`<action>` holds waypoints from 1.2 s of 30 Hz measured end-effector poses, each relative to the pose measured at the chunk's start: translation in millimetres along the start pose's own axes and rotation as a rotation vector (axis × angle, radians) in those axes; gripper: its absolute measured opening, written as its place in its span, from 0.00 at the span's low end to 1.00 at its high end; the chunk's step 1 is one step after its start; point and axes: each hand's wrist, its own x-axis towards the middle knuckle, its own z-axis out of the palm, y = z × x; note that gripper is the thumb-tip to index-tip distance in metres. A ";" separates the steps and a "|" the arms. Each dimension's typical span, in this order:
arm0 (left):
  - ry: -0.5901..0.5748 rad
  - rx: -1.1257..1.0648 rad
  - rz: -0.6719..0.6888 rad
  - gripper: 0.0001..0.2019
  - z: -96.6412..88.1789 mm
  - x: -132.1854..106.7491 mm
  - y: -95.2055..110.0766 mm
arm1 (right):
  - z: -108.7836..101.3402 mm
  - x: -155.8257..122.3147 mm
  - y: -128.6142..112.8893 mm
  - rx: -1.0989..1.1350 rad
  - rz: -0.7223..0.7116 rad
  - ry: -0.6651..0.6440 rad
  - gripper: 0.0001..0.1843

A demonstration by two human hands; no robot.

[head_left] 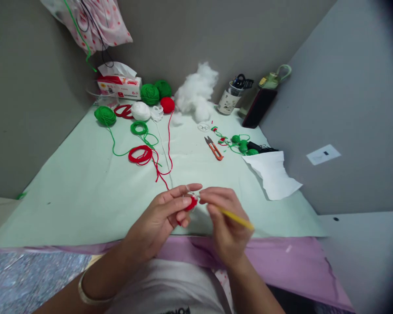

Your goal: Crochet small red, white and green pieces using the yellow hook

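Observation:
Between the thumb and fingers of my left hand (pixel 165 209) is a small red and white crochet piece (pixel 191 203). White yarn passes over its raised index finger. My right hand (pixel 229 222) grips a crochet hook with a yellow handle (pixel 236 218), its tip close to the white edge of the piece. Just where the tip sits in the stitches I cannot make out. Red yarn (pixel 163 179) and a white strand run from the table up to my left hand.
Yarn balls, including a red one (pixel 167 105) and a white one (pixel 140 111), lie at the back beside white stuffing (pixel 198 93). Orange thread snips (pixel 213 148), small green balls (pixel 243 146) and white paper (pixel 271 174) lie to the right. A tissue box (pixel 119 85) stands back left.

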 end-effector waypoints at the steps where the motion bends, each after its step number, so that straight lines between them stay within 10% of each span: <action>1: -0.011 0.002 0.000 0.15 -1.3 -0.1 1.9 | -1.0 3.2 -0.3 0.115 0.101 0.048 0.13; 20: 0.004 0.295 0.140 0.16 -5.7 -6.7 4.3 | 3.4 13.1 3.3 0.655 0.458 -0.021 0.10; 36: 0.087 0.395 0.272 0.18 -1.5 -6.3 1.7 | -8.4 1.1 -9.5 0.086 -0.004 -0.112 0.12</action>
